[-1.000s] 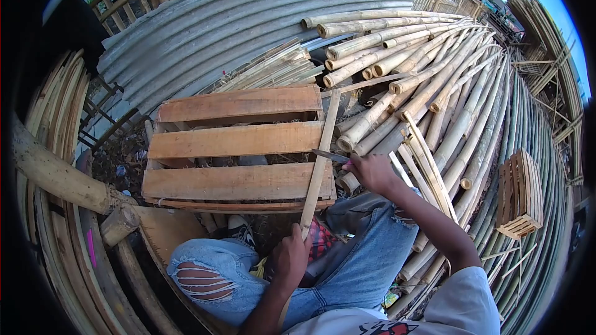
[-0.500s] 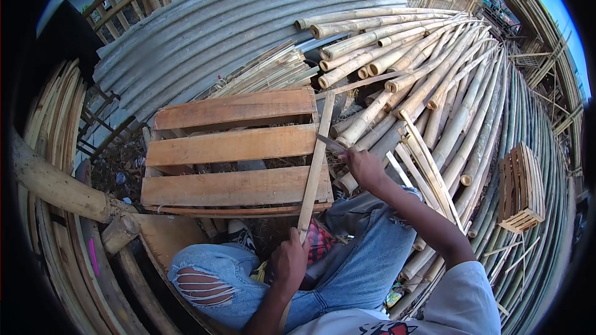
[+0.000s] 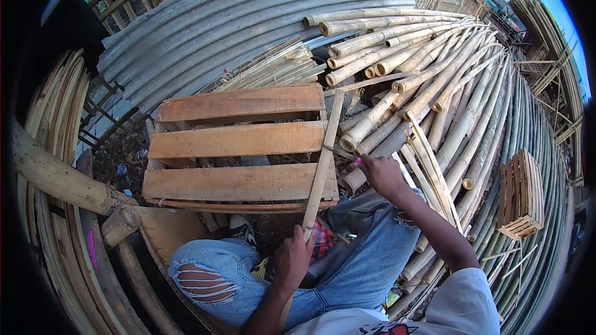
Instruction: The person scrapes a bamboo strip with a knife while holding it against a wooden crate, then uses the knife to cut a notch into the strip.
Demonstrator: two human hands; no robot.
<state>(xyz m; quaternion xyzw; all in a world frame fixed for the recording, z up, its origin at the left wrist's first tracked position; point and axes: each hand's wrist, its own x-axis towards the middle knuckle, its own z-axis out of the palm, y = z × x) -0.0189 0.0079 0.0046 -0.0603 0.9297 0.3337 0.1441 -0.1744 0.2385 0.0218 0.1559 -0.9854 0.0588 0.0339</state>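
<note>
My left hand [image 3: 293, 255] is closed round the lower end of a flat bamboo strip [image 3: 323, 164], which slants up across the right end of a slatted wooden crate [image 3: 236, 139]. Thumb and fingers of my right hand [image 3: 380, 175] are wrapped round the handle of a knife [image 3: 338, 151], with a bit of pink showing at the grip. The knife's thin blade points left and meets the strip about halfway along. Below the strip, a red and black checked cloth [image 3: 321, 242] lies between my legs.
Long bamboo poles [image 3: 447, 80] fan out behind and to the right. Split pieces [image 3: 431, 167] lie by my right arm. A small crate [image 3: 520, 192] sits at the far right. Corrugated sheeting [image 3: 248, 18] stands behind the crate. A thick pole [image 3: 59, 177] juts in from the left.
My right hand has moved slightly right and down with the knife, and the blade now looks more edge-on. My left hand still grips the strip. The whole view has shifted slightly.
</note>
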